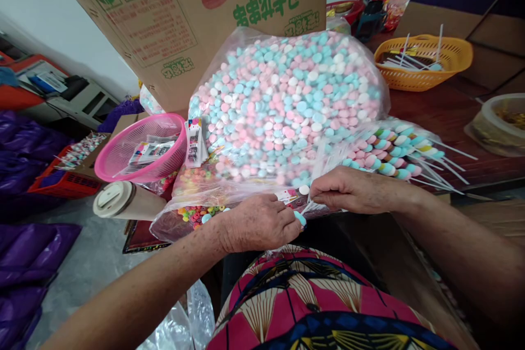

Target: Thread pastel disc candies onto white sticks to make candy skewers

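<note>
My left hand (262, 221) is closed with its fingertips pinching a small blue candy (300, 217). Just to its right, my right hand (348, 188) is closed round thin white sticks (308, 206), whose lower ends reach down towards that candy. A white candy (304, 190) lies beside my right fingertips. Behind both hands bulges a large see-through bag (287, 104) full of pink, blue and white candies. Beyond my right wrist lies a bunch of candy skewers (394, 153) with bare stick ends pointing right.
A pink basket (107, 147) with printed packets and a lidded cup (139, 202) stand at the left. Behind the bag rises a cardboard box (164, 22). At the right are a yellow basket (422, 82) with sticks and a plastic tub (500, 126).
</note>
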`<state>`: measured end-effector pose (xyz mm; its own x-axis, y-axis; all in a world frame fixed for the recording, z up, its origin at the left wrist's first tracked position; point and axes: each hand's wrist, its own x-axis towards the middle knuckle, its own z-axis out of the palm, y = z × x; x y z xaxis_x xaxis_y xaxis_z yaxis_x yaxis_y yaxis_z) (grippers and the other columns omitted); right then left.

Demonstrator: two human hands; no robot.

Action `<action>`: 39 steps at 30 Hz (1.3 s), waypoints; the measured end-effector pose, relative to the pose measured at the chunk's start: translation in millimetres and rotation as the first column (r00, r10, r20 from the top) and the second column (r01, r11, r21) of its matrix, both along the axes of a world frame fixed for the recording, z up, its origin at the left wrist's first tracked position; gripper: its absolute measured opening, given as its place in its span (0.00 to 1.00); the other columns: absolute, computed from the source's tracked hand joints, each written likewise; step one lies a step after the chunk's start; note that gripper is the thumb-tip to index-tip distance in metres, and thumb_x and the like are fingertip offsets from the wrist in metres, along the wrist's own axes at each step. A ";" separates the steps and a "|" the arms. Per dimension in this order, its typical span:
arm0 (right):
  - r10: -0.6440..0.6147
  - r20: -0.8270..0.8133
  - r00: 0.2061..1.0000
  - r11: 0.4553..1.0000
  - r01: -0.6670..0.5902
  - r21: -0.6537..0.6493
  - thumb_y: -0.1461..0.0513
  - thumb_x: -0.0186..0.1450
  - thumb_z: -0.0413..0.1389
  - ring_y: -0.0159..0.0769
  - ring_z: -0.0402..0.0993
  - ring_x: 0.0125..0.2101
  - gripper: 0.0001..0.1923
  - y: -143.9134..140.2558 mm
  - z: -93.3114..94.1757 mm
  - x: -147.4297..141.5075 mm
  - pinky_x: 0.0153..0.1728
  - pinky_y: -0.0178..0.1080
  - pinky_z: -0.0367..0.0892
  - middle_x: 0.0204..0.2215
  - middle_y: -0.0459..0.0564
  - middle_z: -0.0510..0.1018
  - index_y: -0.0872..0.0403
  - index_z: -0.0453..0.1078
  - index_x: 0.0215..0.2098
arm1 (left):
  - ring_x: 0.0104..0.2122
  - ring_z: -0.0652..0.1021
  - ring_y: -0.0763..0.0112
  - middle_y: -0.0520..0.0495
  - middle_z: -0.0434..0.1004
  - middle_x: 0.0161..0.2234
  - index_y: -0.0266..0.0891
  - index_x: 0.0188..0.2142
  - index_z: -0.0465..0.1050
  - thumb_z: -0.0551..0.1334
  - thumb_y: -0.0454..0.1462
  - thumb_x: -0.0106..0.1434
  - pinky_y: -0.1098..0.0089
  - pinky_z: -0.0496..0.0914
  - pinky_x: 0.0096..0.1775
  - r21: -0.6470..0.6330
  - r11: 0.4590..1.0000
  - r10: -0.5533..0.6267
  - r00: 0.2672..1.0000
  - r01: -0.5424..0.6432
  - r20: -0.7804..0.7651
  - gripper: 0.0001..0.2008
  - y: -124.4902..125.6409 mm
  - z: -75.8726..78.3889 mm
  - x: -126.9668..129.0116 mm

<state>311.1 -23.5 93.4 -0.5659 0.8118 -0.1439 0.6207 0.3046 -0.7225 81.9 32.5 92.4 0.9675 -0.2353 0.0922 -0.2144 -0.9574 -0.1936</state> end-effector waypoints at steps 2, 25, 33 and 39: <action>0.015 0.010 1.000 1.000 -0.015 0.024 0.59 0.66 0.44 0.28 0.56 0.22 0.16 -1.1 2.4 -5.1 0.24 0.32 0.51 0.19 0.42 0.61 0.56 0.63 0.23 | 0.23 0.72 0.70 0.50 0.72 0.25 0.36 0.31 0.67 0.52 0.34 0.65 0.67 0.65 0.27 0.001 1.000 0.005 1.000 -0.005 0.007 0.08 0.0 2.4 1.6; -0.185 -0.212 0.960 0.979 0.199 0.047 0.59 0.64 0.47 0.28 0.59 0.22 0.14 3.5 -26.5 -54.7 0.24 0.32 0.53 0.19 0.42 0.65 0.56 0.64 0.23 | 0.18 0.71 0.78 0.50 0.72 0.26 0.38 0.39 0.67 0.56 0.50 0.61 0.79 0.56 0.18 -0.665 -0.630 0.263 0.695 -0.401 -0.669 0.18 -29.0 -28.9 -36.4; -0.391 -0.467 0.793 0.917 0.288 -0.277 0.53 0.62 0.52 0.25 0.59 0.15 0.11 -7.9 -61.6 -113.9 0.16 0.30 0.55 0.20 0.42 0.69 0.54 0.64 0.31 | 0.18 0.64 0.80 0.54 0.66 0.22 0.37 0.32 0.66 0.56 0.50 0.60 0.77 0.56 0.19 -0.815 -0.538 0.635 0.533 -0.213 -0.559 0.17 -45.3 -45.0 -59.7; -0.346 -0.397 0.850 0.937 0.331 -0.107 0.56 0.64 0.48 0.29 0.63 0.19 0.13 -15.3 -67.9 -145.1 0.23 0.33 0.59 0.17 0.43 0.69 0.52 0.60 0.24 | 0.20 0.70 0.76 0.50 0.69 0.25 0.36 0.31 0.65 0.60 0.52 0.55 0.77 0.60 0.21 -0.623 -0.770 0.365 0.708 -0.136 -0.605 0.20 -51.8 -54.6 -75.7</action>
